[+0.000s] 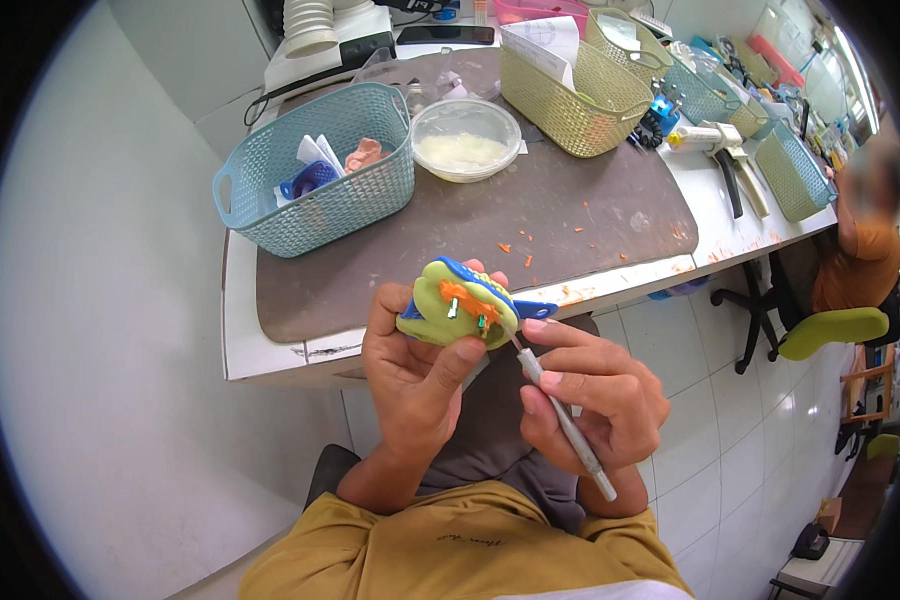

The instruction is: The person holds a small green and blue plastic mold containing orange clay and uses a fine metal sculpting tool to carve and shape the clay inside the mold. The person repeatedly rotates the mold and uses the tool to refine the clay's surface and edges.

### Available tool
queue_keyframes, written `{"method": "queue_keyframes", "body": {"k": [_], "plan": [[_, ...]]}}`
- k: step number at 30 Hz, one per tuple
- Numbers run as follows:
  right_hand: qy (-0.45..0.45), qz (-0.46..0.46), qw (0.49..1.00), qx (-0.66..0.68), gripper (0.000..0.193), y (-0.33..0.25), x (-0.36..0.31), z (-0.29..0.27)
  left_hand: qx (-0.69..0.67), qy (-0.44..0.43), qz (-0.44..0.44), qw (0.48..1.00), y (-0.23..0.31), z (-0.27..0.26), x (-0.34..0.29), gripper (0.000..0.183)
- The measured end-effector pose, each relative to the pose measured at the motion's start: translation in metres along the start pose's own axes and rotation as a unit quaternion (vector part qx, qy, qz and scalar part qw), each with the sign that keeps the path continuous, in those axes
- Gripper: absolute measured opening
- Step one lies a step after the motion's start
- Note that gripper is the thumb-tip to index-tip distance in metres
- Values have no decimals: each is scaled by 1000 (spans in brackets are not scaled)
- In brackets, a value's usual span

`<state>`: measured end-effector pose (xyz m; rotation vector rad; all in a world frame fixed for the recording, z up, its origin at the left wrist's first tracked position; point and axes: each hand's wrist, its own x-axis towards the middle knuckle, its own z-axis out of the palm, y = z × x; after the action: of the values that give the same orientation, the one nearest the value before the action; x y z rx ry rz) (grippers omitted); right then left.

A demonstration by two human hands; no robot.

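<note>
My left hand point(415, 370) is closed around a dental impression point(430, 310), yellow-green material in a blue tray whose handle points right. Orange material point(458, 296) lies in its hollow, with a silver and a green post standing out of it. In my right hand point(605, 400) is a craft knife point(570, 430) with a slim metal handle, held like a pen. Its tip meets the right edge of the impression; the exact contact is too small to make out. Both hands are in front of the table's near edge, above my lap.
A brown mat point(450, 230) covers the white table, with orange crumbs on it. A blue basket point(315, 180) stands left, beside a round plastic tub point(467, 140). Behind are a yellow-green basket point(570, 100) and a phone point(445, 35). Another person point(860, 240) sits far right.
</note>
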<state>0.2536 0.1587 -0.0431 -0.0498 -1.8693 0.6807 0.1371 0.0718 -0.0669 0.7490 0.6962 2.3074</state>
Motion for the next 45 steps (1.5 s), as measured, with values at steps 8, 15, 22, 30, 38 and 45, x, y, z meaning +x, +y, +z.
{"method": "queue_keyframes", "body": {"k": [8, 15, 22, 30, 38, 45], "plan": [[7, 13, 1000, 0, 29, -1, -1, 1, -5, 5, 12, 1000, -2, 0, -1, 41], [11, 21, 999, 43, 19, -3, 0, 1, 45, -3, 20, 999, -2, -1, -2, 50], [19, 66, 994, 79, 16, -5, 0, -6, 72, 35, -13, 997, 3, 1, -3, 54], [-4, 63, 996, 63, 15, -5, 0, -5, 82, 36, -4, 996, 0, 4, -3, 53], [-17, 58, 998, 30, 15, -7, 3, -8, 112, 32, 11, 993, 0, -1, -2, 53], [47, 109, 990, 71, 26, -11, 9, -12, 106, 3, -51, 993, 12, 3, 7, 60]]}}
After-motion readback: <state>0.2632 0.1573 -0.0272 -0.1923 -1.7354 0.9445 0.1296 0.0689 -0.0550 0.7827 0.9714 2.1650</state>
